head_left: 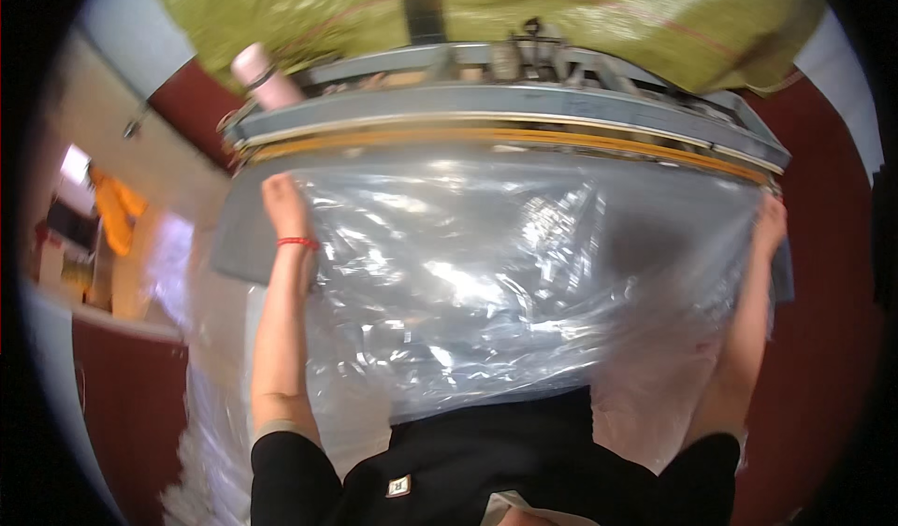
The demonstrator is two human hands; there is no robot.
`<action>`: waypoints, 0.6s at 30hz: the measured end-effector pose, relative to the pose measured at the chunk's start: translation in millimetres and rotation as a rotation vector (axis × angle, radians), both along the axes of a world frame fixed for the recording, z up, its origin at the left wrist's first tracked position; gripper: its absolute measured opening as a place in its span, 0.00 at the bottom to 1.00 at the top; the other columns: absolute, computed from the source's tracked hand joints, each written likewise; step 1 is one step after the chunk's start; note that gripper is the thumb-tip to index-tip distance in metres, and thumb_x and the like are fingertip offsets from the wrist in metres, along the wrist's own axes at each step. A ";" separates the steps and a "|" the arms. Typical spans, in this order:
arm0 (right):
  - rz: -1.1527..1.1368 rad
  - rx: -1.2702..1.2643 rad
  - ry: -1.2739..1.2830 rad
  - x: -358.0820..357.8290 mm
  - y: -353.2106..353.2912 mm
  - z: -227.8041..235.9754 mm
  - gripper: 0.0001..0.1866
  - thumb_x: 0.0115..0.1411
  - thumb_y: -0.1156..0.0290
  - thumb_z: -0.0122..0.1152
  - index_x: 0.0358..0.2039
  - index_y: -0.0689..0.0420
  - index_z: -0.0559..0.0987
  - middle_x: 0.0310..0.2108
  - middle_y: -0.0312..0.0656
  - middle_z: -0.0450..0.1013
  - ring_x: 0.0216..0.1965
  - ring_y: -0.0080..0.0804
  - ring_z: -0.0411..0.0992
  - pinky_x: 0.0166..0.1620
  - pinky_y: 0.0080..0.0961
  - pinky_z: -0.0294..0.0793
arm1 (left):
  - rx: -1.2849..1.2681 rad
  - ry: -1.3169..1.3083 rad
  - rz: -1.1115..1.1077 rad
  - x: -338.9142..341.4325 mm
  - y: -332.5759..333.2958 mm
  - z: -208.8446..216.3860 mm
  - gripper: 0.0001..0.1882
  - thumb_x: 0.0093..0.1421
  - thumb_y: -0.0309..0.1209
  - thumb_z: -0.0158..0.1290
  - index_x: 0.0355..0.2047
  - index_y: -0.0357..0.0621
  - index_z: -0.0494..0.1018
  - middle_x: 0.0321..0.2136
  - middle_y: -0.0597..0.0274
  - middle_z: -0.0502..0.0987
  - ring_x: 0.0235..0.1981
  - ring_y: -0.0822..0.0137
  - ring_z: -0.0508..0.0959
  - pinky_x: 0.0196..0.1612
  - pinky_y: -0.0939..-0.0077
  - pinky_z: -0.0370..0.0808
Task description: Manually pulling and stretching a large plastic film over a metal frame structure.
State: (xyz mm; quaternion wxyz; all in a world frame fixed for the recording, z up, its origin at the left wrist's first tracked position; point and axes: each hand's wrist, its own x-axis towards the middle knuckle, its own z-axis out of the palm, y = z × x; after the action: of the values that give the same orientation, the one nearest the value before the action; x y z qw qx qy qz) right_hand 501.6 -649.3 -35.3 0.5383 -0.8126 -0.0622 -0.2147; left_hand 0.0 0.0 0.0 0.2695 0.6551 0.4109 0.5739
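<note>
A wide sheet of clear plastic film (449,273) is stretched between my hands over a grey table (245,227) and hangs down toward my body. At its far left corner my left hand (283,203), with a red cord on the wrist, is closed on the film's edge. My right hand (770,227) pinches the far right corner, close to the machine's right end. Just beyond both hands runs a long grey metal machine (505,102) with an orange strip (393,139) along its near side. The film is wrinkled and shiny.
A pink bottle (267,77) leans at the machine's far left. Behind the machine spreads a yellow-green woven sheet (599,2). More clear plastic (215,442) hangs or lies at the lower left. An orange garment-like item (117,213) shows past the left-hand opening.
</note>
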 end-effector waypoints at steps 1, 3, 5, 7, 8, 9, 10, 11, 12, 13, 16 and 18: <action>-0.048 -0.013 -0.003 -16.1 -18.9 10.8 0.11 0.53 0.63 0.55 0.31 0.58 0.74 0.28 0.37 0.72 0.31 0.23 0.67 0.39 0.19 0.66 | -0.013 -0.003 -0.048 21.5 0.0 -6.9 0.09 0.57 0.33 0.42 0.27 0.41 0.67 0.24 0.59 0.69 0.27 0.69 0.67 0.34 0.76 0.66; -0.107 -0.013 -0.165 8.1 -0.9 13.4 0.10 0.52 0.64 0.57 0.27 0.59 0.74 0.21 0.33 0.69 0.24 0.19 0.65 0.31 0.16 0.65 | 0.091 0.142 0.025 62.9 1.7 -6.7 0.11 0.56 0.35 0.44 0.26 0.37 0.66 0.22 0.59 0.69 0.26 0.69 0.68 0.33 0.76 0.66; -0.095 0.092 -0.123 10.3 25.3 6.0 0.10 0.52 0.64 0.57 0.26 0.59 0.74 0.20 0.32 0.69 0.23 0.18 0.64 0.29 0.15 0.64 | 0.077 0.179 0.005 62.5 32.5 -17.2 0.12 0.56 0.35 0.44 0.25 0.37 0.66 0.21 0.58 0.70 0.25 0.68 0.68 0.33 0.75 0.67; -0.093 0.171 -0.101 13.2 50.7 11.1 0.10 0.51 0.65 0.59 0.25 0.59 0.73 0.19 0.32 0.68 0.22 0.17 0.63 0.28 0.15 0.64 | 0.099 0.125 0.042 74.8 51.4 -24.5 0.11 0.55 0.33 0.44 0.23 0.37 0.65 0.19 0.56 0.69 0.23 0.66 0.68 0.31 0.74 0.66; -0.086 0.206 -0.052 13.9 54.4 12.5 0.10 0.50 0.66 0.60 0.24 0.60 0.73 0.19 0.32 0.68 0.22 0.17 0.63 0.28 0.16 0.64 | 0.048 0.103 0.001 77.9 59.6 -26.6 0.11 0.54 0.33 0.45 0.21 0.37 0.66 0.18 0.60 0.69 0.22 0.69 0.67 0.30 0.76 0.66; -0.121 0.196 -0.057 14.8 49.9 10.6 0.10 0.50 0.66 0.60 0.24 0.60 0.73 0.19 0.32 0.68 0.22 0.17 0.63 0.28 0.16 0.64 | 0.007 0.093 -0.063 88.4 54.5 -26.6 0.10 0.54 0.32 0.46 0.21 0.38 0.66 0.18 0.63 0.69 0.21 0.73 0.65 0.27 0.79 0.65; -0.115 0.251 -0.109 16.2 52.2 7.9 0.10 0.48 0.67 0.61 0.23 0.60 0.73 0.18 0.31 0.67 0.21 0.17 0.62 0.27 0.15 0.63 | 0.033 0.099 -0.061 84.2 63.8 -30.3 0.10 0.53 0.32 0.47 0.21 0.39 0.66 0.18 0.66 0.68 0.21 0.75 0.65 0.26 0.81 0.65; -0.102 0.309 -0.157 17.2 58.5 5.8 0.10 0.47 0.67 0.62 0.22 0.59 0.72 0.17 0.30 0.66 0.20 0.16 0.62 0.25 0.15 0.62 | 0.062 0.109 -0.053 75.0 77.5 -32.7 0.09 0.53 0.32 0.48 0.21 0.39 0.67 0.18 0.68 0.67 0.20 0.77 0.64 0.24 0.82 0.64; -0.123 0.308 -0.158 16.0 60.8 6.9 0.10 0.47 0.67 0.62 0.22 0.59 0.72 0.17 0.30 0.66 0.20 0.16 0.62 0.25 0.15 0.62 | -0.002 0.083 -0.082 73.9 81.0 -34.7 0.09 0.52 0.32 0.48 0.21 0.39 0.67 0.18 0.69 0.67 0.20 0.77 0.63 0.25 0.83 0.64; -0.167 0.270 -0.170 13.4 57.4 8.4 0.09 0.47 0.69 0.62 0.23 0.59 0.71 0.18 0.31 0.66 0.20 0.16 0.62 0.25 0.15 0.63 | -0.072 0.059 -0.122 79.8 74.6 -33.4 0.09 0.52 0.32 0.49 0.21 0.40 0.67 0.18 0.70 0.67 0.20 0.77 0.63 0.25 0.83 0.64; -0.241 0.290 -0.193 32.1 49.3 -1.5 0.08 0.48 0.72 0.59 0.24 0.60 0.70 0.20 0.33 0.68 0.20 0.18 0.64 0.27 0.16 0.65 | 0.053 0.062 -0.074 72.7 87.8 -41.7 0.11 0.51 0.34 0.51 0.18 0.41 0.67 0.18 0.69 0.66 0.22 0.77 0.63 0.27 0.82 0.64; -0.274 0.324 -0.198 33.3 41.6 -6.9 0.07 0.48 0.73 0.57 0.24 0.61 0.69 0.21 0.35 0.68 0.21 0.19 0.65 0.29 0.17 0.66 | -0.056 0.013 -0.015 72.2 80.9 -35.8 0.09 0.50 0.30 0.45 0.18 0.38 0.66 0.17 0.64 0.67 0.20 0.74 0.65 0.25 0.80 0.65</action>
State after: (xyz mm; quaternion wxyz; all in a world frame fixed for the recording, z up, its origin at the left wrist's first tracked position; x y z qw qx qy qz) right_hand 534.9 -607.7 -42.2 0.6189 -0.6912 0.0315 -0.3717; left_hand 72.2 80.9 -35.8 0.2893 0.6541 0.4237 0.5559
